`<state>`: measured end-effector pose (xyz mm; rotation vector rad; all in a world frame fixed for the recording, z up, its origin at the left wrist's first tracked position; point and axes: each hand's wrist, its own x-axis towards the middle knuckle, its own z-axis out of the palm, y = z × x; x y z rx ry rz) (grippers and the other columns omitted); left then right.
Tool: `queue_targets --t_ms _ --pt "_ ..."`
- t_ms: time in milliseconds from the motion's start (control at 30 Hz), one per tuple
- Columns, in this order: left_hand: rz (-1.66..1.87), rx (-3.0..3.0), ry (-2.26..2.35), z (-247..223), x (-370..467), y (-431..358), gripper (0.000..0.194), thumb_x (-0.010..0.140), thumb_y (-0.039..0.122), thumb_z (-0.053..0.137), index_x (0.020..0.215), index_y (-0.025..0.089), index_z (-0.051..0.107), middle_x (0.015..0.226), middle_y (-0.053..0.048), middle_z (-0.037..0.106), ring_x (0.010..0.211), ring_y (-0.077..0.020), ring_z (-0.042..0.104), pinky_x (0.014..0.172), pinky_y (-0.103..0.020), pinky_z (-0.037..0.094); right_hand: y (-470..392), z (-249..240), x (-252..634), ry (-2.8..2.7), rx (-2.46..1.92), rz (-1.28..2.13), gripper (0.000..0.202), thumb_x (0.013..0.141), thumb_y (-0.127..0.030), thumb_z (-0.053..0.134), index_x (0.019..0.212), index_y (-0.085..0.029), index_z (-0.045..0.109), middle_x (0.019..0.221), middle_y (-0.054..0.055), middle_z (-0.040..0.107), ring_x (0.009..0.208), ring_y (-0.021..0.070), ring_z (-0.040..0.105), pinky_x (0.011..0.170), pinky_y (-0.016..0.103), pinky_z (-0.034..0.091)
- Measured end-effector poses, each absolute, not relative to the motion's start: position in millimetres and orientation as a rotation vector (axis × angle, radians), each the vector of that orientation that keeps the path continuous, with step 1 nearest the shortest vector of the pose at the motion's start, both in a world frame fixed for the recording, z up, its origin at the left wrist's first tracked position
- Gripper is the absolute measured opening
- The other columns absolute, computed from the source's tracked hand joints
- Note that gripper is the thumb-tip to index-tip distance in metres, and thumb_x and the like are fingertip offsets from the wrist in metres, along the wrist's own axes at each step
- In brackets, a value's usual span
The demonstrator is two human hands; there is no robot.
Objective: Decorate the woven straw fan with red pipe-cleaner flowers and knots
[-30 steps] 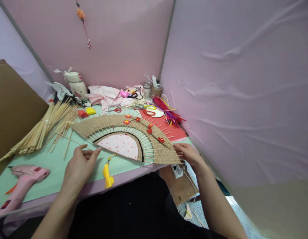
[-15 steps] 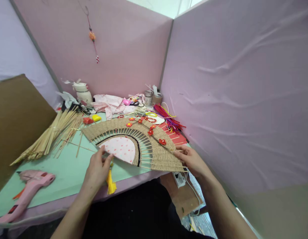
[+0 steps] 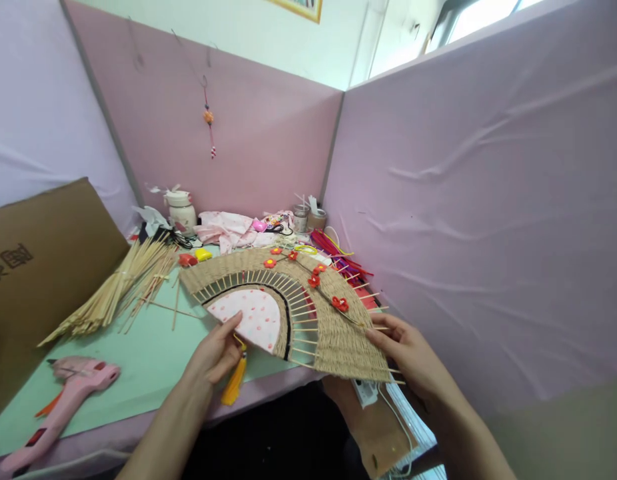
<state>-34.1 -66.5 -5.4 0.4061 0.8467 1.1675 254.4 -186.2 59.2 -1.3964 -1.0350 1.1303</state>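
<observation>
Both my hands hold a large fan-shaped piece woven of tan cord over thin sticks, a woven fan [image 3: 338, 350], tilted over the table's front edge. My left hand [image 3: 216, 350] grips its lower middle, thumb on the white half-round panel [image 3: 253, 317] with red spots. A yellow tassel [image 3: 234, 383] hangs beside those fingers. My right hand [image 3: 406, 347] pinches the fan's right edge, where bare stick ends poke out; some fingers are hidden behind it. Red flowers [image 3: 340, 304] with a dark stem run along the weave.
A pink glue gun [image 3: 76, 383] lies at the table's left front. Behind it are a bundle of thin sticks [image 3: 113, 287] and a cardboard sheet [image 3: 48, 267]. A white bottle [image 3: 181, 212], pink cloth [image 3: 226, 230], jars [image 3: 301, 219] and pipe cleaners [image 3: 338, 257] line the back.
The fan is lifted off the table and tilted up a little. My left thumb has shifted onto the white panel, and the tassel swings right. The view has tipped upward.
</observation>
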Motion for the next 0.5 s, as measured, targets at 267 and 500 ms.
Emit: queue_targets --t_ms 267,500 --pt "1.236 0.480 0.572 15.3 -18.3 -51.5 0.033 0.085 0.006 0.052 0.115 0.018 0.059 0.092 -0.004 0.073 0.075 -0.0131 0.069 0.072 -0.023 0.056 -184.7 75.5 280.6 -1.192 -1.427 0.694 0.036 0.076 -0.044 0.065 0.104 -0.021 0.061 0.104 0.009 0.066 0.088 0.0212 0.063 0.073 0.033 0.053" --pt "1.275 0.494 0.320 13.6 0.3 -4.0 0.035 0.085 0.007 0.053 0.117 0.021 0.057 0.092 -0.003 0.073 0.078 -0.0127 0.069 0.074 -0.024 0.054 -149.1 75.0 288.1 -1.199 -1.284 0.380 0.036 0.083 -0.041 0.056 0.113 -0.023 0.050 0.111 0.010 0.062 0.082 0.0189 0.065 0.073 0.038 0.055"
